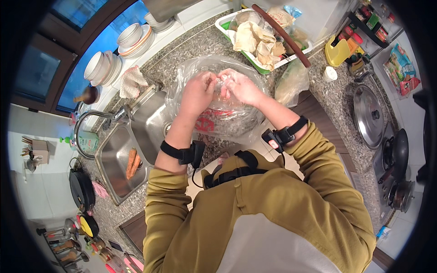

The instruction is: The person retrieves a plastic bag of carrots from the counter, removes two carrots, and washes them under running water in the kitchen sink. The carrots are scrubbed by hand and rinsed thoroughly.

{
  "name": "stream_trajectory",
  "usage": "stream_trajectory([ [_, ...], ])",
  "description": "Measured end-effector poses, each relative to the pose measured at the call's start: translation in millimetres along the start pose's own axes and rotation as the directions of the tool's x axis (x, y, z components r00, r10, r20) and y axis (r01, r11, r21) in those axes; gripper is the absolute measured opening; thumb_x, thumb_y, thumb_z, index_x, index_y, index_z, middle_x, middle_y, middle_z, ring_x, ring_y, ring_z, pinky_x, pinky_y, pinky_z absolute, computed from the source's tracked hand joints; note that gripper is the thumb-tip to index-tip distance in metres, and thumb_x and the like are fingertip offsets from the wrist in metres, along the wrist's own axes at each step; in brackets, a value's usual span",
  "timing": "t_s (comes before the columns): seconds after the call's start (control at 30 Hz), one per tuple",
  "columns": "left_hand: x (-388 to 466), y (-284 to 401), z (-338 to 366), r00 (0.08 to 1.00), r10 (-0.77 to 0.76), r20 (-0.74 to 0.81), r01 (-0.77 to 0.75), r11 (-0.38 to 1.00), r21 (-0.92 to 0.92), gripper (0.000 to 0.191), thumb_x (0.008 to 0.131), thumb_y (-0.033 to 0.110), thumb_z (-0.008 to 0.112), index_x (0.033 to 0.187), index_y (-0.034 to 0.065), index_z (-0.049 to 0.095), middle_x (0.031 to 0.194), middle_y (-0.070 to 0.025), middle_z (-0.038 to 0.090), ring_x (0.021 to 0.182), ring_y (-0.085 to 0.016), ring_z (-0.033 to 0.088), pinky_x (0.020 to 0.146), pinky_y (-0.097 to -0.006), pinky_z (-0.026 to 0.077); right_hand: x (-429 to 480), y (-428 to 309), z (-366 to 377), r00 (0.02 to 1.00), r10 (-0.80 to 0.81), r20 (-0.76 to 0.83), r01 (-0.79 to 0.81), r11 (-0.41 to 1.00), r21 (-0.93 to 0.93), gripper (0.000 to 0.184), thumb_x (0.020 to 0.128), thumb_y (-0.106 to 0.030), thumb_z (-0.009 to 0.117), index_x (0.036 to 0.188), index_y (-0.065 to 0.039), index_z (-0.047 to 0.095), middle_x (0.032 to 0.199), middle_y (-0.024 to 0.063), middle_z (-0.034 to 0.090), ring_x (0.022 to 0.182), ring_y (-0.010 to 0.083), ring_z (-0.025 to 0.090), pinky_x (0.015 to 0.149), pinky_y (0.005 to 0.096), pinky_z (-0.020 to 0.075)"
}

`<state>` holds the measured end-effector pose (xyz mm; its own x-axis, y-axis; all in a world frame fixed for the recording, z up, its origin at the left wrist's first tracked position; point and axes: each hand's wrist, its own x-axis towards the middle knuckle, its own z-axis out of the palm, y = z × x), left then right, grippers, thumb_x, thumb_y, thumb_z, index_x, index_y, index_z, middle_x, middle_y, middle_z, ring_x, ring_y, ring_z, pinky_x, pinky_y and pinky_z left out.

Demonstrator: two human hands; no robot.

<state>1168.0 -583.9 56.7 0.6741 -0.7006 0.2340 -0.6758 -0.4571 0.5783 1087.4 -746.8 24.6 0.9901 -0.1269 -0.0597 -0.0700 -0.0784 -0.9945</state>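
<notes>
A large clear plastic bag [235,126] with red printing spreads over the granite counter, to the right of the sink. Above its middle, the fingertips of my left hand [201,90] pinch the thin plastic. My right hand [241,87] meets it there, thumb and fingers also closed on the film. The two hands nearly touch, and bunched plastic between them hides the exact grip. What the bag holds, if anything, cannot be made out through the shine.
Two carrots [133,163] lie in the steel sink [117,191], under a curved faucet [76,136]. Behind the bag stands a white-and-green basket [307,49] with a brown rod [281,36] across it. Another plastic bag [292,83] hangs over the counter edge. Bowls [97,66] line the windowsill.
</notes>
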Motion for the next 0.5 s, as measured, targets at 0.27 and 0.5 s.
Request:
stream_trajectory([
  [0.27, 3, -8, 18, 0.997, -0.046, 0.066, 0.069, 0.910, -0.409, 0.033, 0.098, 0.024, 0.046, 0.122, 0.0047, 0.058, 0.112, -0.0162, 0.066, 0.104, -0.030, 0.064, 0.092, -0.0396, 0.048, 7, -8, -25, 0.791, -0.538, 0.292, 0.571, 0.474, -0.671, 0.020, 0.076, -0.004, 0.068, 0.095, -0.008, 0.072, 0.097, 0.0097, 0.071, 0.088, 0.0272, 0.068, 0.078, 0.0337, 0.0537],
  [0.5, 13, -36, 33, 0.980, -0.032, 0.195, 0.096, 0.938, -0.332, 0.024, 0.093, 0.021, 0.054, 0.112, 0.0090, 0.064, 0.091, -0.0101, 0.071, 0.089, -0.031, 0.067, 0.077, -0.0400, 0.051, 17, -26, 1, 0.796, -0.555, 0.242, 0.387, 0.158, -0.909, 0.013, 0.082, -0.010, 0.066, 0.093, -0.008, 0.059, 0.092, 0.0106, 0.062, 0.083, 0.0332, 0.062, 0.069, 0.0424, 0.0512],
])
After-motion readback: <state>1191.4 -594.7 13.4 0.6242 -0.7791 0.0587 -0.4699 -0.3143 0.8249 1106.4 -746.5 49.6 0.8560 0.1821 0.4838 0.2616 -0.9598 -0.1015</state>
